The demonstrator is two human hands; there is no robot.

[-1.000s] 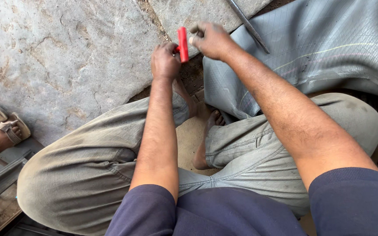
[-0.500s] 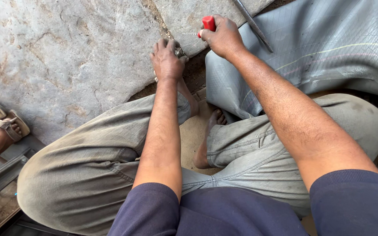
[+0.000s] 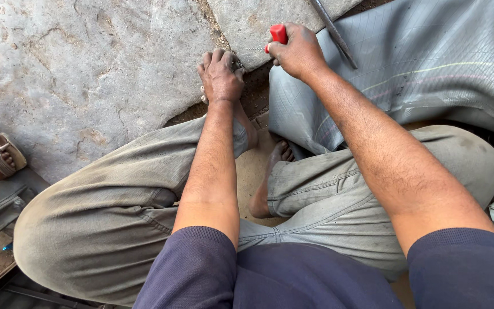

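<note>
While the right hand (image 3: 297,52) closes around a red-handled tool (image 3: 278,33) above the stone slab (image 3: 87,74), the left hand (image 3: 221,74) presses a small metal part, mostly hidden, at the slab's edge. Tool looks light, stiff; handle gives the surest hold.

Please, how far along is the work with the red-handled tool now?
Done: nothing finished shows. In hand: the right hand grips the red-handled tool over the grey stone slab; the left hand presses a small metal piece there. Left: the grey rubber sheet and long metal rod lie untouched.
</note>
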